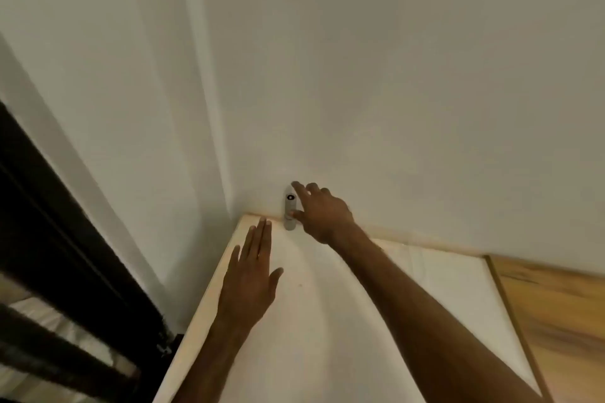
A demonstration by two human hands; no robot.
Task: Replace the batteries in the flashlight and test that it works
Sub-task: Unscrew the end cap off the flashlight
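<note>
Our left hand lies flat, fingers straight, on the white table top. Our right hand reaches with spread fingers to the small silver cylindrical flashlight, which stands against the white wall; we cannot tell if it grips.

- Dim, warm, even light; a yellowish cast tints the wall before me.
- Soft focus overall; my right hand is slightly motion-blurred.
- Wide-angle distortion bends the bench edges; left corner falls dark.
</note>
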